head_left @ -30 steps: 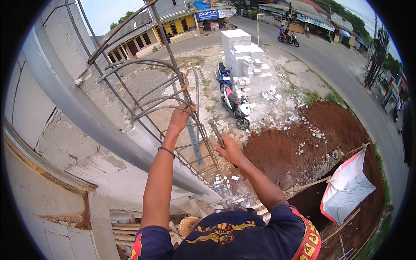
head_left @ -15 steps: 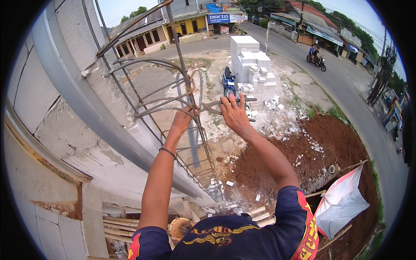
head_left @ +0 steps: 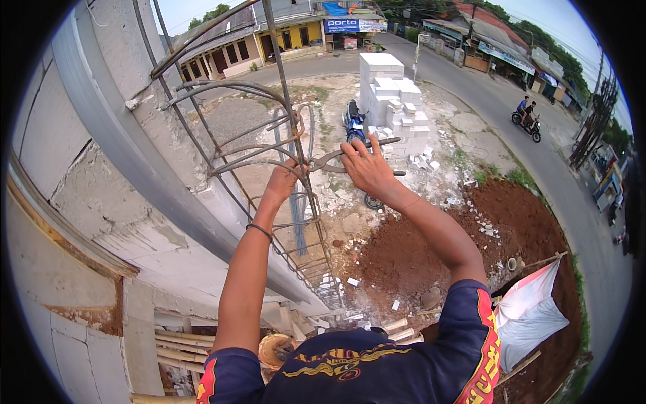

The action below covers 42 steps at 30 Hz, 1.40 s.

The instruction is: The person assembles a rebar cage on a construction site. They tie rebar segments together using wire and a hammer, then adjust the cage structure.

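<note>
A cage of rusty rebar [head_left: 279,67], long upright bars with bent stirrups [head_left: 252,161] around them, rises in front of me beside the wall. My right hand [head_left: 369,174] is closed on a pair of pincers [head_left: 330,160], whose two long handles spread apart to the right. Their jaws meet the cage where a stirrup joins the nearest upright bar. Just left of the jaws, my left hand [head_left: 282,182] is closed against that same joint. What its fingertips pinch is hidden by the bar.
A block wall [head_left: 155,249] with a grey metal channel [head_left: 161,182] runs along the left. Below lie reddish soil [head_left: 404,249], bamboo poles [head_left: 178,347] and a pale tarp [head_left: 531,316]. White blocks [head_left: 380,87] are stacked beyond, near a parked blue motorbike [head_left: 353,121].
The pincers have turned slightly, their handles shifting up and right with my right hand. My right elbow has swung outward. My left hand stays at the joint. A motorbike on the road has moved right.
</note>
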Each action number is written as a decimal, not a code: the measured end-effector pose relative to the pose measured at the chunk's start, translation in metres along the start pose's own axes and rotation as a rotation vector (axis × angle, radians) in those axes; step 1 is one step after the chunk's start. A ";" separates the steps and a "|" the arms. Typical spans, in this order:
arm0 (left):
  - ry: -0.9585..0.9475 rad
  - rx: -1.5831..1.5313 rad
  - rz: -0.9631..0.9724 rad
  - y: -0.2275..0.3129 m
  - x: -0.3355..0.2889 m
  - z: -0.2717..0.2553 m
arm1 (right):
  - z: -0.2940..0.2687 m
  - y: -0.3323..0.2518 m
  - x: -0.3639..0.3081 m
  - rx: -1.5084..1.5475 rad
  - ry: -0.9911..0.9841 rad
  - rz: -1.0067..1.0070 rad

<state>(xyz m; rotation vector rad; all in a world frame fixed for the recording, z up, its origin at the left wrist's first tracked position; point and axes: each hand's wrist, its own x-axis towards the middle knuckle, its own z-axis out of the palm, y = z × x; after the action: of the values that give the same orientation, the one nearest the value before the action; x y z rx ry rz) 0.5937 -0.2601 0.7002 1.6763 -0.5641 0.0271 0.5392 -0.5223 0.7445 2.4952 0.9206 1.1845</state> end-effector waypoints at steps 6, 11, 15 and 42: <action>0.012 -0.066 0.006 -0.006 0.001 0.002 | 0.006 0.005 -0.005 0.019 0.045 -0.053; -0.026 -0.187 0.010 -0.009 0.001 0.001 | 0.012 0.021 -0.024 0.086 -0.098 -0.020; -0.008 -0.112 -0.024 -0.013 0.002 0.001 | 0.016 0.033 -0.044 0.513 -0.193 0.075; -0.004 -0.097 0.029 -0.022 0.005 0.000 | -0.035 0.013 0.029 0.034 -0.323 -0.120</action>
<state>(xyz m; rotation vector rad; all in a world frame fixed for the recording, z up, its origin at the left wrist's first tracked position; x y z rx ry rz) 0.6060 -0.2605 0.6818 1.5744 -0.5834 0.0171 0.5322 -0.5160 0.7909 2.5149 0.9883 0.7071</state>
